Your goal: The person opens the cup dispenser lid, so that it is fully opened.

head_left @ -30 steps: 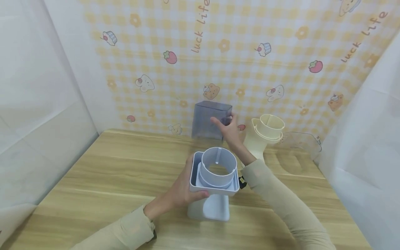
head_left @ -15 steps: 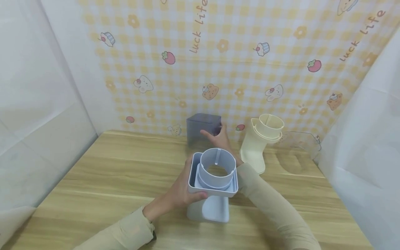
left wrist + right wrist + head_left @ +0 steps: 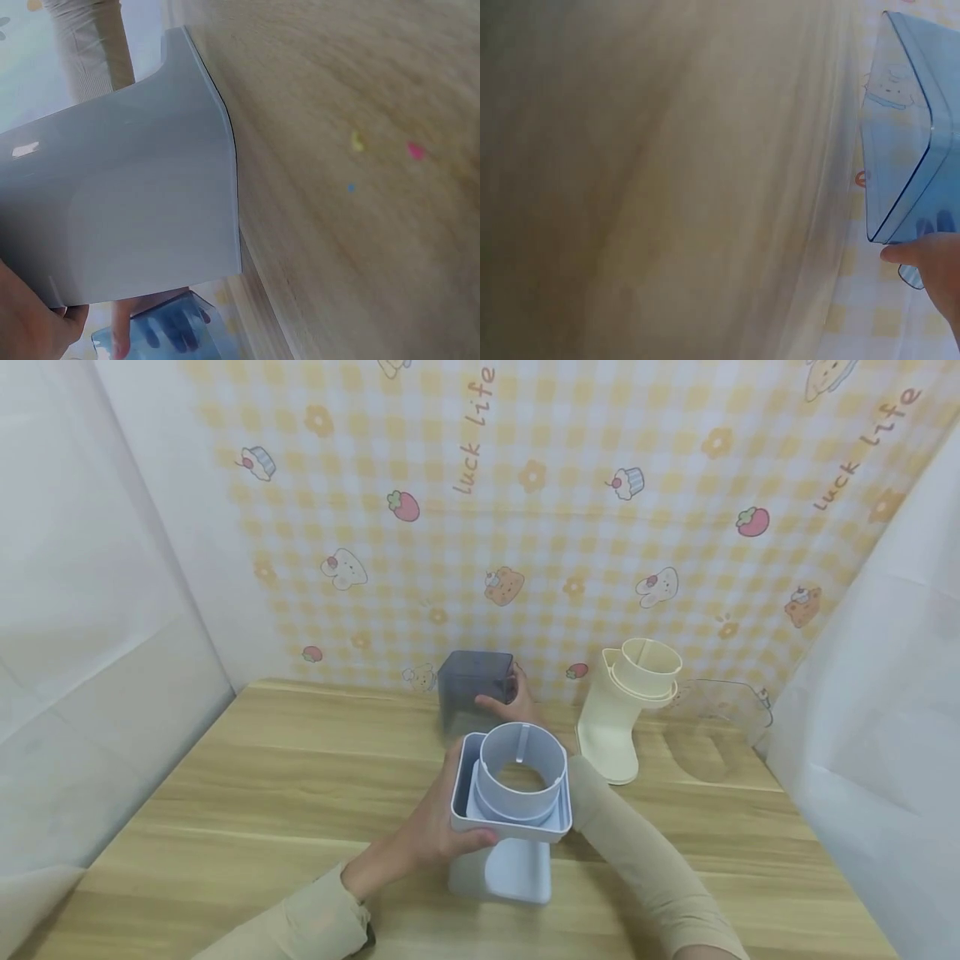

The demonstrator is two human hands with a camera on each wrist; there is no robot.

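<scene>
My left hand (image 3: 438,822) grips the square upper rim of a pale blue plastic dispenser stand (image 3: 517,814), thumb at the near side. The stand has a round collar on top, and its foot is on the table. Behind it, my right hand (image 3: 517,697) holds a smoky translucent box (image 3: 467,681) by its right side. In the right wrist view the box (image 3: 919,150) hangs near the back edge of the tabletop, and its rim faces down. The stand's collar partly hides my right wrist in the head view.
On the right stands a similar cream stand (image 3: 611,731) with a round collar. Beside it, at the back right corner, lies a clear transparent container (image 3: 716,727). A checked cloth (image 3: 540,552) backs the wooden table (image 3: 300,777), with white sheets at both sides.
My right hand has brought the translucent box lower, to the left and nearer the stand. My left hand keeps its grip on the stand, which stays in place.
</scene>
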